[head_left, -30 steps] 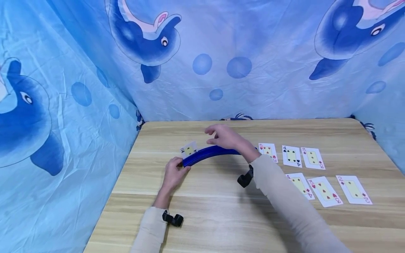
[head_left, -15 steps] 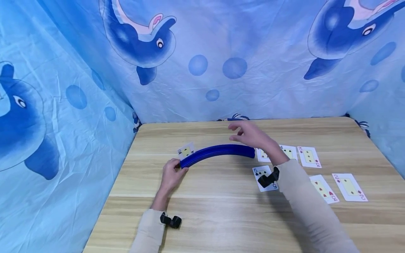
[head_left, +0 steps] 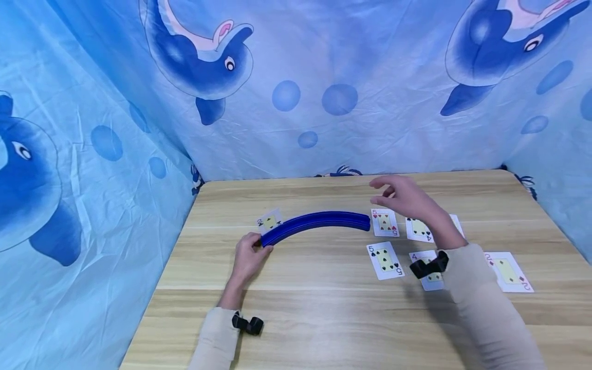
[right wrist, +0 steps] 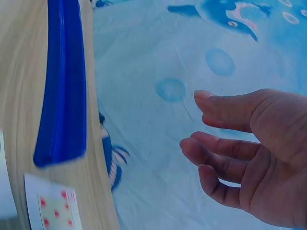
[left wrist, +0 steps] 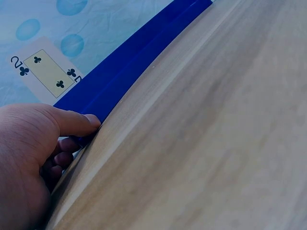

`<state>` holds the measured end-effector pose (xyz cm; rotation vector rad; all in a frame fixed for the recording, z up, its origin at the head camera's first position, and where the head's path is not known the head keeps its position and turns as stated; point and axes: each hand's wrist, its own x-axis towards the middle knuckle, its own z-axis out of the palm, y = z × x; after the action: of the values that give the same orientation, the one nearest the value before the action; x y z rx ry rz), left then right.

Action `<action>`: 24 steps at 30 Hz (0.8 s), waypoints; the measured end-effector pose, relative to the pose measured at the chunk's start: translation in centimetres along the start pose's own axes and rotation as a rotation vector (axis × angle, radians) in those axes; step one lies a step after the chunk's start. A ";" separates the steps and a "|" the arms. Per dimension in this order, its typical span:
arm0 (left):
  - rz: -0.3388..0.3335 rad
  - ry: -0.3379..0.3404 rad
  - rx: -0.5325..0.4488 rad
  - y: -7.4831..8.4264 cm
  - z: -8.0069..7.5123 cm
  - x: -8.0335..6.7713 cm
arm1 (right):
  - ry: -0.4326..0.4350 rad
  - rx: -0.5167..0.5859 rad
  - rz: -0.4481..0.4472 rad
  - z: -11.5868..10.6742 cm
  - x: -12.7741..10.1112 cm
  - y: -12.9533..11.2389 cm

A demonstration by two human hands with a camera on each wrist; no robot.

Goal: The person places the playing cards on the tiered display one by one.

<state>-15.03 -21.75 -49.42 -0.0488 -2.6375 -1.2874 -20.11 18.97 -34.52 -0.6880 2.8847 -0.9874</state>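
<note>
Evidently, my left grip [head_left: 246, 258] pinches one end of the rack [head_left: 319, 221], probably to steady it; it lies toward the desk [head_left: 314, 303]'s far edge and seems to prop the club two [head_left: 269, 220]. My right grip [head_left: 407, 198], loosely curved, holds nothing. Other cards [head_left: 386, 261] lie face-up, perhaps for reading.

From the person's head, the widest view looks forward and down across the table [head_left: 314, 313] to the dolphin-printed cloth [head_left: 259, 146] behind it. The left wrist view, close to the left hand [head_left: 248, 258], looks along the blue strip [head_left: 319, 220], sharing that and the two of clubs [left wrist: 46, 69] with the head view. Equally near the right hand [head_left: 409, 198], the right wrist view faces the cloth, the table turned sideways at its left, and shares the strip's right end and the five of hearts [right wrist: 56, 210] with the head view.
</note>
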 end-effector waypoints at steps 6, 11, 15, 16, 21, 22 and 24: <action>0.001 0.000 0.021 0.0 0.0 0.0 | 0.041 -0.033 0.061 -1.9 -2.5 2.0; 0.001 -0.011 0.025 0.0 0.1 0.0 | 0.076 -0.071 0.107 -3.2 -4.5 3.6; -0.002 -0.016 0.031 0.0 0.1 -0.1 | 0.110 -0.103 0.133 -4.1 -6.1 5.0; -0.004 -0.017 0.033 -0.1 0.1 -0.1 | 0.112 -0.107 0.147 -4.3 -6.4 5.3; -0.001 -0.018 0.028 -0.1 0.2 0.0 | 0.111 -0.131 0.218 -5.5 -8.0 7.1; -0.001 -0.017 0.027 -0.1 0.2 0.0 | 0.112 -0.139 0.227 -5.8 -8.3 7.4; -0.003 -0.013 0.022 0.0 0.2 0.1 | 0.118 -0.150 0.236 -6.2 -9.0 8.1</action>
<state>-15.15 -21.63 -49.53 -0.0506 -2.6633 -1.2629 -16.23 31.94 -35.38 -0.2913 3.0738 -0.8150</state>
